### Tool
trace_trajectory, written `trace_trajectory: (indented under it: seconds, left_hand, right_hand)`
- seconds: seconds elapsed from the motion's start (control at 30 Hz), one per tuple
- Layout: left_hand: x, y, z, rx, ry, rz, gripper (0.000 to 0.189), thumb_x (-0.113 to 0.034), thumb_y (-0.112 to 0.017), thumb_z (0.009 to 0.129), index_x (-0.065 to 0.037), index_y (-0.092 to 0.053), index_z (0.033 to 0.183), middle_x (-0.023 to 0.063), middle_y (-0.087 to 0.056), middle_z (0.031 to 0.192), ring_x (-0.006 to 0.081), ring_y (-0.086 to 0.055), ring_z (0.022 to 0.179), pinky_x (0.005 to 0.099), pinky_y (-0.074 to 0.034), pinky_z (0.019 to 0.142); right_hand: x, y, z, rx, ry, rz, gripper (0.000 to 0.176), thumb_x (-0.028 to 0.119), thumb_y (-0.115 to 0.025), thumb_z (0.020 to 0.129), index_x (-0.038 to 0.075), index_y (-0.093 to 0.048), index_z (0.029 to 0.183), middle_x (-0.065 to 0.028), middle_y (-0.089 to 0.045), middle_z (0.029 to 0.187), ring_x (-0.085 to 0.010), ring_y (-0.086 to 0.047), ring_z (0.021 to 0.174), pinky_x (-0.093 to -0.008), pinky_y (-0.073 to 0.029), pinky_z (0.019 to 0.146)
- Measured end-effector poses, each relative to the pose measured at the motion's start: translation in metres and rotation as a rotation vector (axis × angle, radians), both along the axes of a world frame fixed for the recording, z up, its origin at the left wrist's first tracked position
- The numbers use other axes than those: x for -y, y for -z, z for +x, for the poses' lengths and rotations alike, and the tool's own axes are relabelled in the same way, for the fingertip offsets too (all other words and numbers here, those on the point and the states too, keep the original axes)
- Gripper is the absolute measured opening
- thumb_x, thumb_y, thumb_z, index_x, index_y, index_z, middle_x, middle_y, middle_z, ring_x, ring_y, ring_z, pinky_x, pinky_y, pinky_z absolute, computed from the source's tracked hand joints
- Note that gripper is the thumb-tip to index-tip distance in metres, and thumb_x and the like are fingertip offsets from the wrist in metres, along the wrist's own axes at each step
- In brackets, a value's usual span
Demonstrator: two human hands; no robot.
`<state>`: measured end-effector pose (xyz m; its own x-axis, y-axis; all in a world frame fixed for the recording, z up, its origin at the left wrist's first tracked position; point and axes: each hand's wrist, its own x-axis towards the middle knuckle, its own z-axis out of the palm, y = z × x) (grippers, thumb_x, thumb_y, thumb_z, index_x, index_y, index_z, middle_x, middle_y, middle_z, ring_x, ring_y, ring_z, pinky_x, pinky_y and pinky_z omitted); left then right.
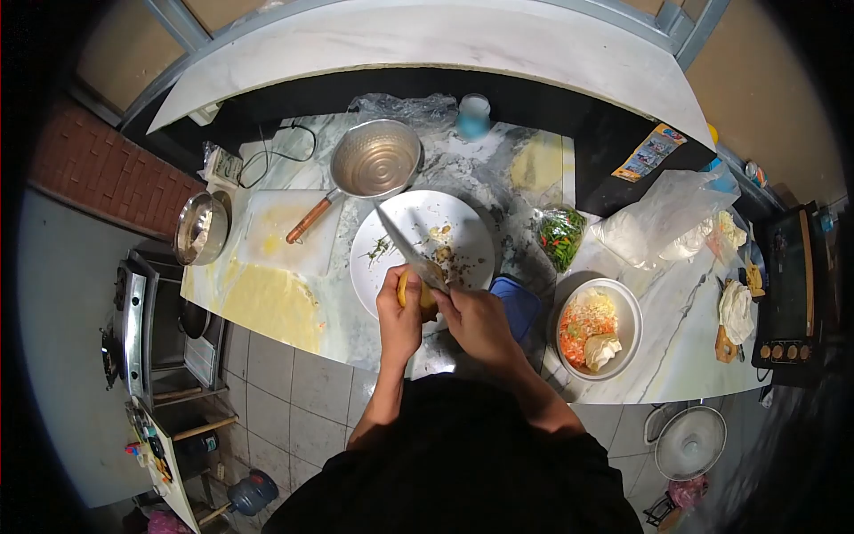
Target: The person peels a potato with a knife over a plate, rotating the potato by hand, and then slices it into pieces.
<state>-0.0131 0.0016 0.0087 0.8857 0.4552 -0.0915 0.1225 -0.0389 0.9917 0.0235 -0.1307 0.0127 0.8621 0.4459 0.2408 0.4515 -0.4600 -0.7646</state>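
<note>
Over the near part of a white plate (369, 294), my left hand (398, 316) is closed around a yellow vegetable (409, 291) that looks like a partly peeled potato. My right hand (478, 322) grips a kitchen knife (402, 233), its long blade pointing up and to the left across the plate. The blade's lower part is close against the vegetable; exact contact is hidden by my fingers. Brownish peel scraps (455, 264) and some green sprigs (380, 250) lie on the plate.
A saucepan (375, 160) stands behind the plate, near a cutting board (285, 227). To the right are a blue lid (515, 307), a bag of chillies (560, 236) and a bowl (633, 325) of chopped food. A steel bowl (201, 229) sits far left, an oven (787, 294) far right.
</note>
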Motion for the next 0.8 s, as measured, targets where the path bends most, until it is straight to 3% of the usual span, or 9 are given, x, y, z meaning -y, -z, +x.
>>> trace_trajectory:
  seconds: [0.1,0.17,0.2,0.27,0.6,0.67,0.8]
  left_hand:
    - [-0.005,0.012,-0.001,0.006,0.016,0.009,0.031,-0.028,-0.048,0.101,0.001,-0.058,0.102,0.0060,-0.060,0.081,0.0099,-0.056,0.068,0.0252,-0.049,0.057]
    - [-0.007,0.017,-0.001,0.127,-0.007,0.145,0.030,-0.027,-0.048,0.101,0.001,-0.057,0.102,0.0059,-0.059,0.080,0.0098,-0.055,0.065,0.0250,-0.048,0.053]
    - [-0.006,0.010,-0.001,0.128,-0.004,0.146,0.030,-0.027,-0.048,0.101,0.001,-0.057,0.102,0.0059,-0.059,0.080,0.0098,-0.055,0.065,0.0250,-0.048,0.053]
    - [0.001,-0.011,-0.002,0.050,-0.013,-0.103,0.029,-0.027,-0.048,0.101,0.001,-0.057,0.102,0.0054,-0.059,0.081,0.0095,-0.055,0.067,0.0247,-0.049,0.056]
    - [-0.001,0.005,0.001,0.076,0.027,-0.089,0.027,-0.025,-0.049,0.101,0.001,-0.057,0.102,0.0056,-0.060,0.086,0.0094,-0.055,0.074,0.0241,-0.049,0.063]
    - [-0.001,0.011,0.002,0.116,0.021,0.121,0.026,-0.024,-0.043,0.103,-0.001,-0.056,0.101,0.0044,-0.060,0.079,0.0079,-0.055,0.065,0.0226,-0.047,0.056]
    - [-0.003,0.007,-0.001,0.137,0.025,0.059,0.023,-0.021,-0.045,0.102,-0.001,-0.056,0.102,0.0046,-0.060,0.079,0.0090,-0.055,0.065,0.0224,-0.047,0.057]
  right_hand:
    - [-0.002,0.007,0.007,-0.039,0.044,-0.057,0.028,0.025,-0.056,0.095,0.003,-0.059,0.078,-0.0201,-0.060,0.062,-0.0395,-0.062,0.059,-0.0471,-0.048,0.054]
    - [0.001,0.015,0.012,-0.040,0.109,-0.075,0.028,0.024,-0.056,0.095,0.003,-0.059,0.078,-0.0202,-0.060,0.062,-0.0398,-0.062,0.059,-0.0475,-0.048,0.054]
    - [0.005,0.023,0.014,0.000,0.136,-0.041,0.028,0.023,-0.057,0.095,0.002,-0.058,0.076,-0.0200,-0.057,0.059,-0.0396,-0.060,0.057,-0.0459,-0.046,0.051]
    - [0.005,0.023,0.015,0.041,0.146,-0.011,0.029,0.021,-0.059,0.094,0.001,-0.057,0.074,-0.0198,-0.055,0.056,-0.0394,-0.058,0.054,-0.0443,-0.044,0.049]
    - [0.001,-0.001,-0.001,-0.044,0.043,0.064,0.031,0.023,-0.057,0.095,0.002,-0.056,0.072,-0.0191,-0.058,0.058,-0.0392,-0.060,0.054,-0.0456,-0.046,0.050]
    - [0.000,0.004,-0.001,-0.026,0.030,0.030,0.030,0.023,-0.057,0.095,0.002,-0.057,0.074,-0.0186,-0.059,0.059,-0.0389,-0.061,0.055,-0.0456,-0.047,0.051]
    - [0.006,0.015,0.010,0.032,0.130,0.031,0.028,0.021,-0.059,0.094,-0.001,-0.058,0.076,-0.0211,-0.056,0.058,-0.0404,-0.059,0.055,-0.0448,-0.043,0.049]
